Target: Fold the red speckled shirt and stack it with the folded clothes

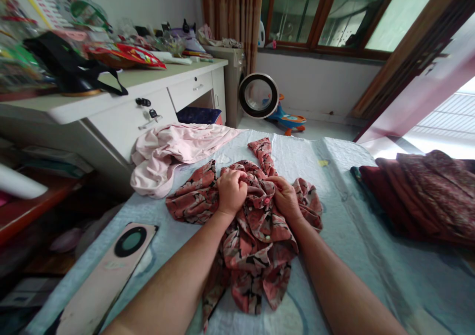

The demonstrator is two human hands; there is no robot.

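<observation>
A crumpled pink floral shirt [256, 236] with small buttons lies in the middle of the light blue bedspread [345, 216]. My left hand [230, 191] grips a bunch of its fabric in a closed fist. My right hand [285, 197] pinches the cloth next to it, close to a button. Both forearms reach in from the bottom of the view, the garment bunched between them.
A pale pink garment [174, 152] lies at the bed's far left. Folded dark red floral clothes [423, 191] are stacked at the right. A phone [107, 275] rests near left. A cluttered white desk [122, 102] stands left; a round fan [259, 95] and toy car sit on the floor beyond.
</observation>
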